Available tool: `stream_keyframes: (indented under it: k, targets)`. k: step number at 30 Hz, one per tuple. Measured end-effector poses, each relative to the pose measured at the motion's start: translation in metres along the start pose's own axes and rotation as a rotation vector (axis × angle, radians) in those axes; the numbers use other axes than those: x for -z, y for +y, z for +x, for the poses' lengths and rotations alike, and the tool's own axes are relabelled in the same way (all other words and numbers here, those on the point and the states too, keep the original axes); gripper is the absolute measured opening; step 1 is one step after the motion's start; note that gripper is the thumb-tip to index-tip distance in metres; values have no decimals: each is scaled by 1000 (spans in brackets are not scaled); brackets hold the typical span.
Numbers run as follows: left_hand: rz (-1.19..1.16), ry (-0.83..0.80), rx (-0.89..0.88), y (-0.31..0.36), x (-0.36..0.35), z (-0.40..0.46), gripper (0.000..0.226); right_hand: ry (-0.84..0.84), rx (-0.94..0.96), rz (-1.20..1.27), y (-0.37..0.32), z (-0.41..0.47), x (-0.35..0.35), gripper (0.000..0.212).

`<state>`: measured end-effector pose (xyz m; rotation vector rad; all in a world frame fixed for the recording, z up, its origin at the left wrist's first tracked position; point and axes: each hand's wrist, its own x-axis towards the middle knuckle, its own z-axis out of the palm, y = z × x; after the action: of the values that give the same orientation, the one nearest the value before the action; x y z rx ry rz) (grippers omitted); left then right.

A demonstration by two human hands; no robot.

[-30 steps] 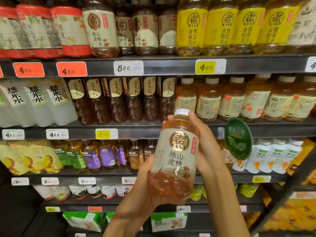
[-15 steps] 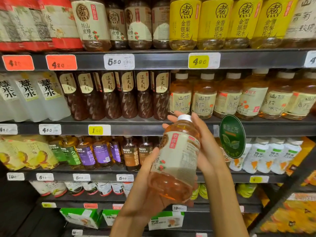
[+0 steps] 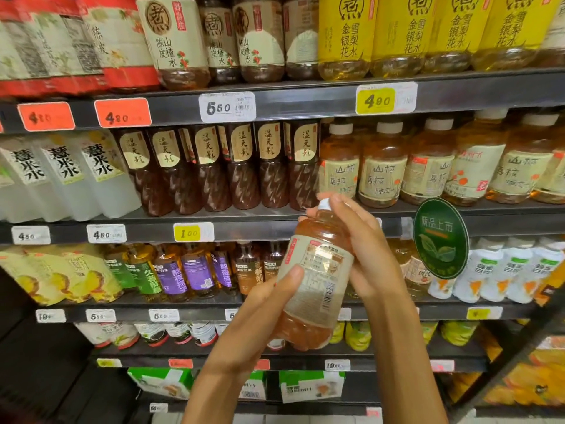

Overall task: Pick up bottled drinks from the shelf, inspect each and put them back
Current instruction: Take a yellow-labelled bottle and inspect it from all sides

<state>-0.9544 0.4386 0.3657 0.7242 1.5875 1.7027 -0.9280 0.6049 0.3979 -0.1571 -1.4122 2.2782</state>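
Two hands were on one bottle (image 3: 315, 280), held in mid-air in front of the shelf (image 3: 305, 102), roughly at 6 o'clock from the dark-bottle row (image 3: 232, 169) on the second tier. Our left hand (image 3: 260, 316) gripped the lower body, thumb curled across the label near the 9 o'clock edge. Our right hand (image 3: 360, 249) wrapped the shoulder and neck from 3 o'clock, fingertips (image 3: 336, 198) curled over the white cap (image 3: 324, 204). Both grips were clamped on the bottle.

The bottle tilted slightly, cap toward 12 o'clock, with the fine-print and barcode side facing us. We read this as the inspect step; the put-back was not yet done.

Handling, as we judged it:
- Full of amber liquid, so fairly heavy for its size, with weight low.
- Thin clear plastic, likely to flex if squeezed.
- Glossy label sleeve looked slick; glare showed on it.
- Best hold was mid-body on the label, or at the shoulder under the cap where it narrows.

Matching bottles (image 3: 174, 41) stood on the top tier around 11 o'clock, above the 5.50 tag (image 3: 227, 107). We guessed the return slot was there, though no gap was visible. Neighbours there stood tight, so knocking one was the risk.
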Motion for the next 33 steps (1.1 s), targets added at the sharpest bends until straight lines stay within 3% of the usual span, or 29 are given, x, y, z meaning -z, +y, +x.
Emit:
stream_keyframes:
  k: [3, 9, 13, 17, 21, 25, 28, 33]
  targets:
    - [-185, -23, 31, 3, 2, 2, 39, -17, -71, 85, 0, 3, -2, 45]
    - [-517, -128, 153, 3, 2, 4, 71, 36, -248, 182, 16, 8, -12, 64]
    - [-422, -135, 170, -4, 8, 5, 64, 73, -279, 177, 17, 8, -6, 42]
    - [-117, -41, 127, -9, 15, 12, 51, 131, -140, 33, 19, 6, -1, 18]
    - [-64, 10, 61, -12, 14, 20, 50, 85, 62, -74, 18, 1, -8, 10]
    - [-352, 83, 18, -21, 6, 32, 74, -50, 284, -128, 14, -10, -14, 20]
    - [-549, 154, 36, -27, -2, 37, 61, -138, 408, -259, 10, -18, -21, 27]
    - [-625, 104, 2, -26, -3, 37, 44, -303, 442, -289, 4, -22, -24, 35]
